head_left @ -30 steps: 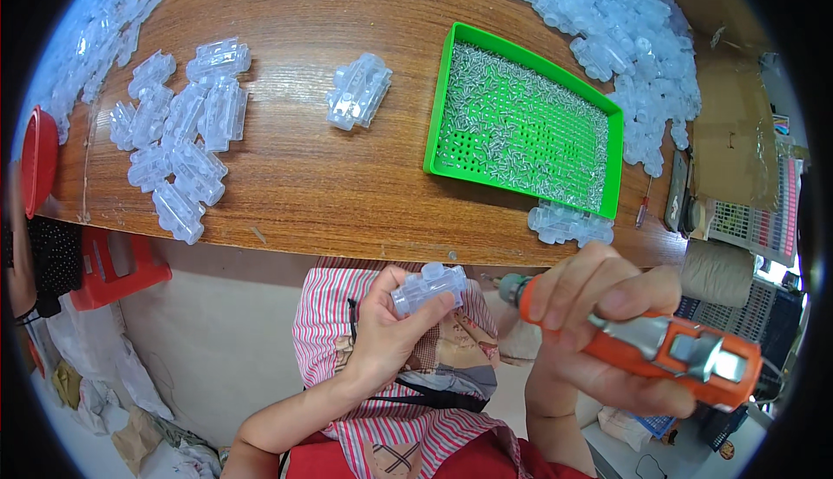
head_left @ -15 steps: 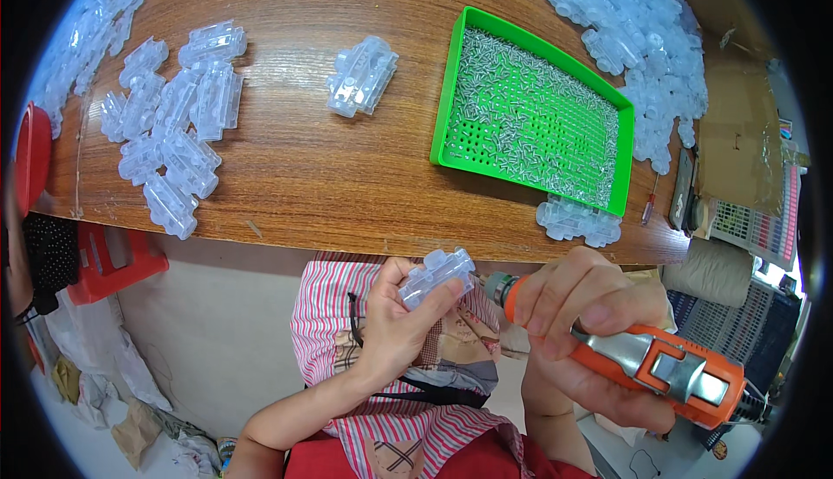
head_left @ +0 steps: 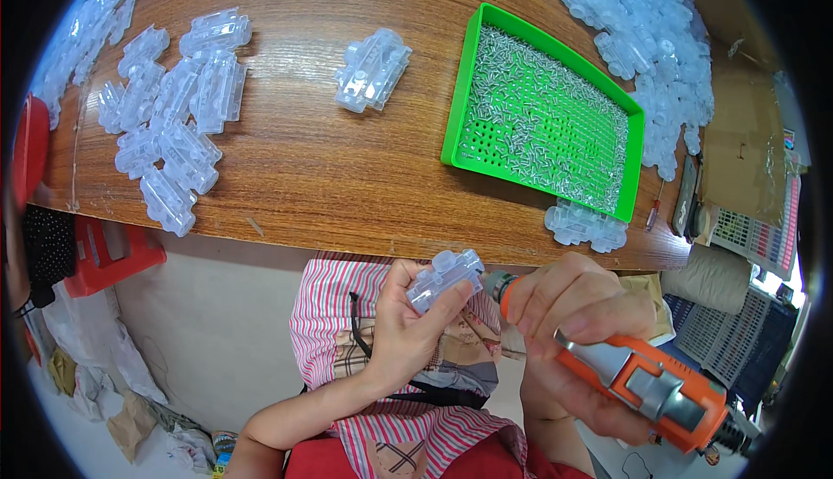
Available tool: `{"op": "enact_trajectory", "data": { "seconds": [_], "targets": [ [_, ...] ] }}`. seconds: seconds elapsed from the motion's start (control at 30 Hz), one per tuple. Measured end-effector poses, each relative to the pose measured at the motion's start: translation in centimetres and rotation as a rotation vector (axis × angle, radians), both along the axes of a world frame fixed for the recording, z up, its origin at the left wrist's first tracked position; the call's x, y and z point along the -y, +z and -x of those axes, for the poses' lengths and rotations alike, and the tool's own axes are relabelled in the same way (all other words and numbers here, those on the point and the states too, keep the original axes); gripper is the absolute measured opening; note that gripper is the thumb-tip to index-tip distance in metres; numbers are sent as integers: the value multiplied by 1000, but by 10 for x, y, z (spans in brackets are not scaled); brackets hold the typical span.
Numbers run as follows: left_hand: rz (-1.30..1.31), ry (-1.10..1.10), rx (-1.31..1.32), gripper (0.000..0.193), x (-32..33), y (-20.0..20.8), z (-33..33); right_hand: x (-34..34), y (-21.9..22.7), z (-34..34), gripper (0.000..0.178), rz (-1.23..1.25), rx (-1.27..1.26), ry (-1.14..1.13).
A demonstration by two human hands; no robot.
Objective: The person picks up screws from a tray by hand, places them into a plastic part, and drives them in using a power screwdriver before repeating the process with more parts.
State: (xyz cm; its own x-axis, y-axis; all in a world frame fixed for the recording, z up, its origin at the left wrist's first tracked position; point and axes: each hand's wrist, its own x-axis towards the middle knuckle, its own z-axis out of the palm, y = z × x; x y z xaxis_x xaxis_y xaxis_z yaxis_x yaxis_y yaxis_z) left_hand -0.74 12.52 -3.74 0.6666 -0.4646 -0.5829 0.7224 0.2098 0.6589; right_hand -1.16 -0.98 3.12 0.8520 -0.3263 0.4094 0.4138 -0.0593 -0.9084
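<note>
I have the left hand (head_left: 406,327) pinching a clear plastic housing (head_left: 444,279) between thumb and fingers, in front of the table's near edge (head_left: 347,249) and above the striped apron (head_left: 325,305). The right hand (head_left: 568,323) is wrapped around an orange power screwdriver (head_left: 642,383). What matters to me is the angle: the housing's long axis climbs from lower left to upper right, while the screwdriver slants in from lower right, its nose just beside the housing's right end. The housing lies left of the right-hand grip. I cannot tell whether the bit touches it.
</note>
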Motion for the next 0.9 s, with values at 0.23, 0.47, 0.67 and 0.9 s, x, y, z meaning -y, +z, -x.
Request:
{"op": "enact_trajectory", "data": {
  "seconds": [0.23,0.47,0.67,0.9],
  "targets": [
    [-8,21,11,23,2,1,-1,2,1,-1,76,22,-52,43],
    [-22,41,55,24,0,-3,0,1,1,-3,80,66,-27,128],
    [-74,-47,75,27,-4,0,-6,-2,7,-4,78,-115,-121,5],
    [-594,-168,1107,39,-29,39,-74,37,67,-9,69,-129,69,-163]
  ]
}}
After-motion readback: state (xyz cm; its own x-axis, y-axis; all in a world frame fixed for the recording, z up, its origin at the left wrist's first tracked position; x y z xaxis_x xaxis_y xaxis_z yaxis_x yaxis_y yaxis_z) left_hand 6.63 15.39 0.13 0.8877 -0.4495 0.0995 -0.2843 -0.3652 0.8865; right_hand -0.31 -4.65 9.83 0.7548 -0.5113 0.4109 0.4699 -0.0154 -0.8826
